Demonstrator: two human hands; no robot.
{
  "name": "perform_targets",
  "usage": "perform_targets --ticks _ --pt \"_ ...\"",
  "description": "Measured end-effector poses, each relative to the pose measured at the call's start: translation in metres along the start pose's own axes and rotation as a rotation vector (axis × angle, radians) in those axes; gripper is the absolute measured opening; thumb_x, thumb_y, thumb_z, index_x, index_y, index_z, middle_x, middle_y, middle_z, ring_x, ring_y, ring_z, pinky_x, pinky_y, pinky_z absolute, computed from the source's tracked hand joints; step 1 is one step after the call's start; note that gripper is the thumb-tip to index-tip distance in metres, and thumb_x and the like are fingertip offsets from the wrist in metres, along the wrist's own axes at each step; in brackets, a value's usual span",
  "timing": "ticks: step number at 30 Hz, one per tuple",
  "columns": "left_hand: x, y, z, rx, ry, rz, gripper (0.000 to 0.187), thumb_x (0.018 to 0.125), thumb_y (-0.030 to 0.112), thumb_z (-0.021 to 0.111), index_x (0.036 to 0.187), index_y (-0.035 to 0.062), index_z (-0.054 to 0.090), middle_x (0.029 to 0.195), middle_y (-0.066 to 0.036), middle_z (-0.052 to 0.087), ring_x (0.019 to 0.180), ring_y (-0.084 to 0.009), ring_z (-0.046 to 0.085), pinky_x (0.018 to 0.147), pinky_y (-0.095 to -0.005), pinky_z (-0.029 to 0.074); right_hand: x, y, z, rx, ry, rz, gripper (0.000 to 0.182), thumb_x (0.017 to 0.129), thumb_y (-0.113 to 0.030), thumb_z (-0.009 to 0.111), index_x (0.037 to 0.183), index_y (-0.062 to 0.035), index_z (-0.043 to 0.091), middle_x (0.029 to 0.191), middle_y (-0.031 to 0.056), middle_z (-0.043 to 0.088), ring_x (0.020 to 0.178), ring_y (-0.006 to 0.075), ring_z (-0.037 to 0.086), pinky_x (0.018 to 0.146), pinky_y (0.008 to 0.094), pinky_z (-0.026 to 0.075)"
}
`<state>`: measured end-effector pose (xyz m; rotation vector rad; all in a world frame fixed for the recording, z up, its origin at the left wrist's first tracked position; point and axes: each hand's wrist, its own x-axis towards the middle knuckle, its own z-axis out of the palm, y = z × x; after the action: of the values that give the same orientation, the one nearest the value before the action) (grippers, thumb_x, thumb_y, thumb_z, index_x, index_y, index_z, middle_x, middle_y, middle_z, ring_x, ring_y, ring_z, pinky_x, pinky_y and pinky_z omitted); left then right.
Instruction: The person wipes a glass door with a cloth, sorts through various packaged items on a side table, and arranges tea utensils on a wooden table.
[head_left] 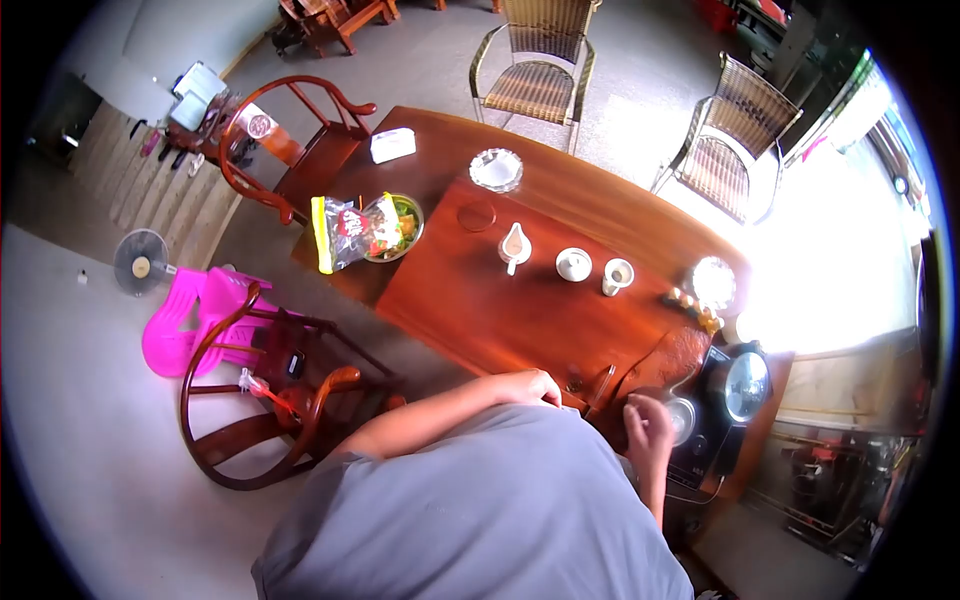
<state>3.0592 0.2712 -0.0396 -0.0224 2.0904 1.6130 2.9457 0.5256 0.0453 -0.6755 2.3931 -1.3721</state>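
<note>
My left hand [530, 387] rests at the near edge of the wooden tea table [470, 270], against the grey shirt, with its fingers curled; what they hold, if anything, is hidden. My right hand [648, 425] is raised beside a round glass lid or pot [681, 420] on a black stove unit [700, 455], its fingers bent and slightly blurred. Whether it touches the glass is unclear. On the table stand a white pitcher [515, 246], a lidded white bowl [573, 264] and a white cup [618, 276].
A snack bag [345, 235] leans on a bowl of food [408, 225] at the left. A white tissue pack [393, 145] and a glass plate [496, 170] lie farther back. Wooden chairs [245, 470], wicker chairs [545, 85] and a fan [140, 264] stand around.
</note>
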Motion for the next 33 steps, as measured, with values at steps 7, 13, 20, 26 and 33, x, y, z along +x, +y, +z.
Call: perform_targets --ticks 7,13,20,26,33 --pt "-0.037 -0.024 -0.029 -0.1 -0.091 -0.134 0.04 0.091 0.039 0.069 0.107 0.0023 0.074 0.1 -0.012 0.075 0.092 -0.022 0.069 0.081 -0.0366 0.053 0.0 -0.021 0.07 -0.003 -0.151 0.115 0.017 0.088 -0.004 0.071 0.104 0.0013 0.072 0.093 0.0105 0.069 0.076 0.0151 0.067 0.069 0.026 0.055" --pt "-0.062 -0.031 -0.054 -0.119 -0.137 -0.163 0.041 0.091 0.039 0.07 0.109 0.0021 0.073 0.103 -0.012 0.075 0.095 -0.0208 0.068 0.084 -0.0354 0.053 0.011 -0.046 0.096 -0.097 -0.132 0.04 0.018 0.087 -0.003 0.071 0.105 0.0 0.072 0.097 0.0123 0.071 0.082 0.0186 0.071 0.071 0.0289 0.058" --pt "-0.077 -0.045 -0.061 -0.041 -0.092 -0.129 0.046 0.09 0.043 0.07 0.115 0.0041 0.072 0.11 -0.013 0.074 0.1 -0.0235 0.068 0.087 -0.0367 0.053 0.014 -0.023 0.124 -0.084 -0.258 0.092 0.023 0.086 -0.011 0.073 0.107 -0.0019 0.073 0.1 0.0144 0.073 0.083 0.0223 0.073 0.076 0.0324 0.058" --pt "-0.102 -0.053 -0.063 0.068 -0.193 -0.156 0.045 0.097 0.04 0.061 0.125 0.0043 0.067 0.118 -0.013 0.072 0.108 -0.0257 0.068 0.092 -0.0378 0.052 0.024 -0.005 0.138 -0.139 -0.37 0.056 0.026 0.087 -0.017 0.072 0.107 -0.0018 0.073 0.096 0.0138 0.073 0.082 0.0214 0.071 0.075 0.0336 0.057" --pt "-0.096 -0.086 -0.113 -0.012 -0.309 -0.029 0.034 0.091 0.029 0.066 0.112 0.003 0.073 0.105 -0.011 0.075 0.092 -0.0196 0.065 0.081 -0.038 0.051 0.029 -0.02 0.193 -0.09 -0.436 0.248 0.029 0.087 -0.023 0.072 0.106 -0.0007 0.074 0.084 0.0158 0.072 0.078 0.0184 0.07 0.073 0.0334 0.055"
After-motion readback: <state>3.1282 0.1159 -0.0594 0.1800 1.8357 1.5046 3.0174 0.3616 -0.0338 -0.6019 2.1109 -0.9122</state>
